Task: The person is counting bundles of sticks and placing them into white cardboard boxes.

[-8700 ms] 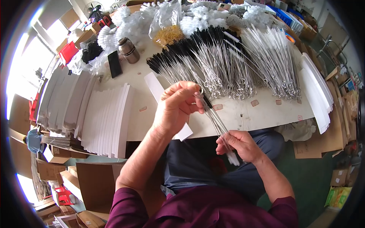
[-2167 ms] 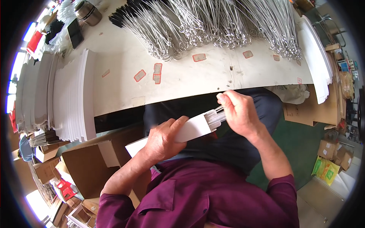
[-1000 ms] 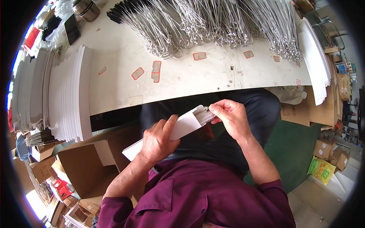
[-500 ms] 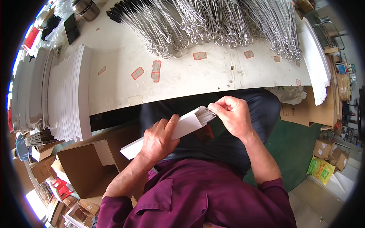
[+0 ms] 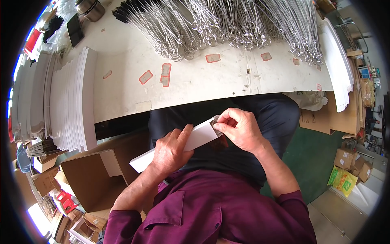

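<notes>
A long, narrow white box point(image 5: 199, 137) slants above my lap, its mouth toward the upper right. My left hand point(image 5: 170, 149) wraps round its middle and lower part, fingers on the top face. At the mouth, the thumb and fingertips of my right hand point(image 5: 237, 128) pinch the ends of a bundle of ring-ended wires point(image 5: 215, 121). Most of the bundle lies inside the box, and my fingers partly cover what shows.
Wire-handled brushes point(image 5: 243, 24) with ring ends lie heaped along the table's point(image 5: 122, 93) far side. White boxes point(image 5: 69, 101) stand in a row at left, more white cartons point(image 5: 335, 65) at right. An open cardboard box point(image 5: 91, 179) sits low left. A steel flask point(image 5: 90, 9) stands far left.
My right hand has moved left and slightly down toward the box mouth. The wire ends that stuck out are now mostly inside. The left hand has hardly moved.
</notes>
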`<state>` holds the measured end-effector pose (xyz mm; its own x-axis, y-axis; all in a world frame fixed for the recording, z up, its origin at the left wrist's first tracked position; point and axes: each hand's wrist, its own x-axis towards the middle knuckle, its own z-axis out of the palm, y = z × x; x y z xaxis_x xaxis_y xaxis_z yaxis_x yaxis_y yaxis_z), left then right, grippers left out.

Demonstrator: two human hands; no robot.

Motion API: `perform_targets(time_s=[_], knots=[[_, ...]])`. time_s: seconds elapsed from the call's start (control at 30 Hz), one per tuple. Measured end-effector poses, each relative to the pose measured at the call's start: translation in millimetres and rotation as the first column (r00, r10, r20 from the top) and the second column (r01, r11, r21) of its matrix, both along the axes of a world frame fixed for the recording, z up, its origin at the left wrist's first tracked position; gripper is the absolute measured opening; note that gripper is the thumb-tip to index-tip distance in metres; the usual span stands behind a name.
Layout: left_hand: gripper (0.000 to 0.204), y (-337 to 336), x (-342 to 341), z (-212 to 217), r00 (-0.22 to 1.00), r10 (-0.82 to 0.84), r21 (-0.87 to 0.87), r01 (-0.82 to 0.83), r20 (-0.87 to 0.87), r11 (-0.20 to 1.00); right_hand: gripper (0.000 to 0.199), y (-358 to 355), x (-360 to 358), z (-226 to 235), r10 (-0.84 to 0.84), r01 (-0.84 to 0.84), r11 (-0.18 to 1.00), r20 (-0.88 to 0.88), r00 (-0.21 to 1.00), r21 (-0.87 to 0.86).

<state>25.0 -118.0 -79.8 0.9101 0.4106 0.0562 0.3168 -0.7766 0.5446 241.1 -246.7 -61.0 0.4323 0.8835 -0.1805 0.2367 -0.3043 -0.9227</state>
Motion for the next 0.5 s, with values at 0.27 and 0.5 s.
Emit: perform_targets(time_s=[0.27, 0.5], knots=[[0.068, -1.2, -2.6, -2.4, 1.0, 0.011, -0.038, -0.011, 0.002, 0.999, 0.02, 2.5, -13.3, -3.5, -0.051, 0.054, 0.998, 0.144, 0.988, -0.018], [0.069, -1.4, -6.0, -8.4, 0.998, 0.051, -0.135, -0.056, -0.041, 0.989, 0.009, -6.8, -21.8, -11.6, -0.02, -0.025, 0.987, 0.28, 0.96, 0.159]])
